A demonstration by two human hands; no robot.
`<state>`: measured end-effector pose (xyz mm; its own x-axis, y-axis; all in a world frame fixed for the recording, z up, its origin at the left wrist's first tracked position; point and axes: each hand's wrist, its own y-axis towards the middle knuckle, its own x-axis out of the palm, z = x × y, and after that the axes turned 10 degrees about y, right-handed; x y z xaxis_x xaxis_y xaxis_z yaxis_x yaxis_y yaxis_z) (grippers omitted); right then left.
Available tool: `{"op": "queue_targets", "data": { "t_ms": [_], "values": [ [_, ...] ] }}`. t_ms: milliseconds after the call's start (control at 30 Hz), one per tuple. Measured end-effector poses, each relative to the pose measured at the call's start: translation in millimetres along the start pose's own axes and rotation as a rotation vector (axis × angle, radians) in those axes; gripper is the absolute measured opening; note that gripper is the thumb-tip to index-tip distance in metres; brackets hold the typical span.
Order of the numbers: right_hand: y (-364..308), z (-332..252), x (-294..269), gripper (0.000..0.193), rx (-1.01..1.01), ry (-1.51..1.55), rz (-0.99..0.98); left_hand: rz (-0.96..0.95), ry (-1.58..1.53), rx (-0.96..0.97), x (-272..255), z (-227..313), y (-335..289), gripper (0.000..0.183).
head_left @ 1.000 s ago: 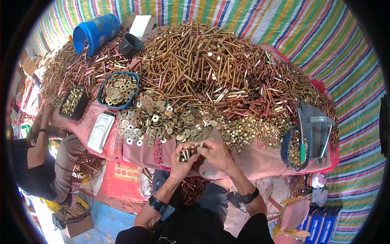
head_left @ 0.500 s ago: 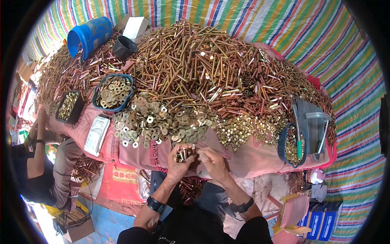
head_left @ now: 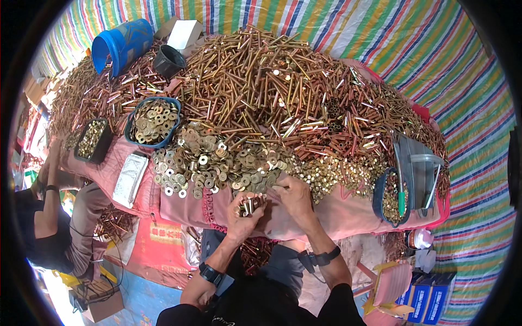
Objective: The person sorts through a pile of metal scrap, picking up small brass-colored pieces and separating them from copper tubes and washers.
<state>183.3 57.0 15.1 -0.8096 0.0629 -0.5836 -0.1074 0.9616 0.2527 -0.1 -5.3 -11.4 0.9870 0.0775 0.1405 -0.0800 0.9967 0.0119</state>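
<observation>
My left hand [head_left: 244, 217] is closed around an upright bunch of brass-coloured bolts [head_left: 251, 204], their ends showing above the fingers. Just to its right, my right hand [head_left: 295, 196] reaches to the near edge of the pile, its fingers curled and pressed together where flat washers [head_left: 244, 169] meet small nuts [head_left: 337, 169]. What those fingertips pinch, if anything, is too small to make out. Beyond both hands rises a large heap of long, coppery metal rods [head_left: 255, 81], some with hollow ends.
A blue tub [head_left: 129, 136] of washers and a black tray [head_left: 100, 157] of nuts stand left. At right are a dark basket [head_left: 378, 204] of nuts and a grey bin [head_left: 413, 179]. A tipped blue bucket [head_left: 117, 68] lies back left. Another person [head_left: 51, 217] sits left.
My right hand has moved away from the bolts in my left hand, rightward and forward to the edge of the washers and nuts. The left hand keeps its bunch in nearly the same place.
</observation>
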Motion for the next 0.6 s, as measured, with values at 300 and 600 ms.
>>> {"op": "queue_targets", "data": {
  "t_ms": [300,600],
  "values": [
    [-7,-23,-33,0.027,0.514,0.963,-0.111,-0.037,0.013,-0.102,-1,10,6,0.03],
    [-9,-57,-23,0.028,0.49,0.838,-0.184,-0.086,-0.001,-0.109,-3,12,11,0.036]
  ]
}}
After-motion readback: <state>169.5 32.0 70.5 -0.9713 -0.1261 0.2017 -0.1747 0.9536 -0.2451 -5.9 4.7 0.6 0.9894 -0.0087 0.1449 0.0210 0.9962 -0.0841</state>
